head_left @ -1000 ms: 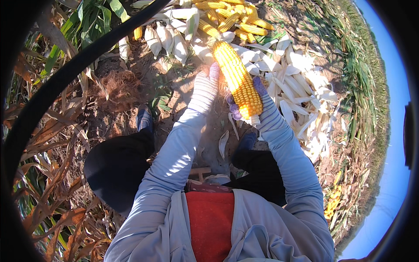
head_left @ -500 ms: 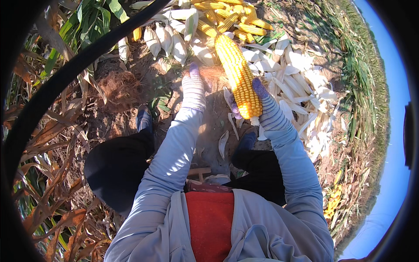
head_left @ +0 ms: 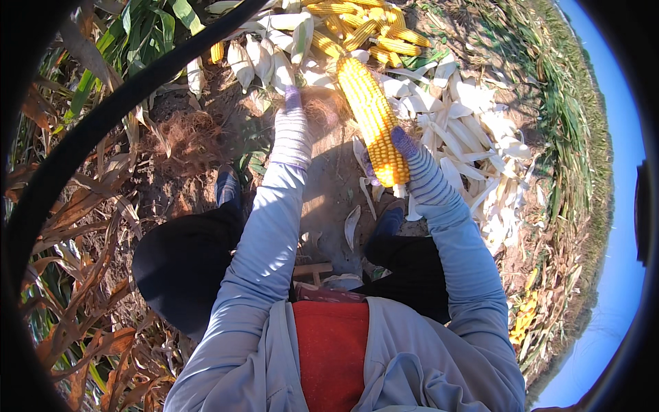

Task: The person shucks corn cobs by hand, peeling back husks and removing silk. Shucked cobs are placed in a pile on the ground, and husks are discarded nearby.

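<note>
My right hand (head_left: 406, 145), in a striped purple glove, grips a bare yellow ear of corn (head_left: 369, 113) near its lower end. Kernels cover the ear, which tilts up and to the left. To its left is my gloved left hand (head_left: 292, 122), apart from the ear. A blurred tuft of reddish-brown corn silk (head_left: 325, 108) hangs out beside the left hand, which seems closed on it; most of its fingers are hidden. Just beyond that hand lie several ears in pale husks (head_left: 259, 60).
Husked yellow ears (head_left: 395, 42) are heaped at the far side. Stripped husks (head_left: 473, 147) cover the ground on the right. A clump of silk (head_left: 189, 141) lies left. Dry stalks (head_left: 82, 206) line the left edge; a dark curved bar (head_left: 103, 113) crosses the upper left.
My left hand has moved left, away from the ear, and the tuft of corn silk has shifted left with it. The right hand and its ear have barely moved.
</note>
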`<act>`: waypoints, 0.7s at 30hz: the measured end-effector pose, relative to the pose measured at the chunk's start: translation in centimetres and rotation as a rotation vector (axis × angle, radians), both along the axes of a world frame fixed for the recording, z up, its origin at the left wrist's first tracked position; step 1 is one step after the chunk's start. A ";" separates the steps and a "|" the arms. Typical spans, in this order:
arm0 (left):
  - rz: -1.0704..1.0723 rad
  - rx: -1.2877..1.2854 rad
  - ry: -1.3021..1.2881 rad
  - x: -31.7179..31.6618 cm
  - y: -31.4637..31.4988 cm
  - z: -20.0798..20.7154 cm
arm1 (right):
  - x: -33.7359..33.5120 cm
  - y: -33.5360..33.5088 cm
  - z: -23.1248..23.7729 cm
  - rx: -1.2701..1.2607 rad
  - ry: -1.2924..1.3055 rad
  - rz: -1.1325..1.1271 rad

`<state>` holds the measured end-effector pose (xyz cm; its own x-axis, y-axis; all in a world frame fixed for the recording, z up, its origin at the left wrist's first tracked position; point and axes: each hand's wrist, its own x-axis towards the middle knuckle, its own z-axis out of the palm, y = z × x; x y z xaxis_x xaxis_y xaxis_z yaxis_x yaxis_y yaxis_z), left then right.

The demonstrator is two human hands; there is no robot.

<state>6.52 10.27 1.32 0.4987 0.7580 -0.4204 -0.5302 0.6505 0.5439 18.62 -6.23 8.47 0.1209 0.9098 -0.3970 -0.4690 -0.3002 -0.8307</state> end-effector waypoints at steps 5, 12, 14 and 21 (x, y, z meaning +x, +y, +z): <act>-0.142 0.093 -0.274 2.9 -2.9 0.4 | -0.8 -0.1 -0.3 -0.052 -0.364 0.058; -0.169 0.379 0.167 2.3 -2.2 -0.2 | -1.5 0.1 -1.6 0.064 -0.304 -0.114; -0.149 0.517 0.350 2.1 -2.1 0.4 | -1.2 0.0 -2.2 0.056 -0.343 -0.147; -0.155 0.111 0.276 1.0 -2.3 2.8 | 0.4 -0.1 -2.8 -0.067 -0.284 -0.223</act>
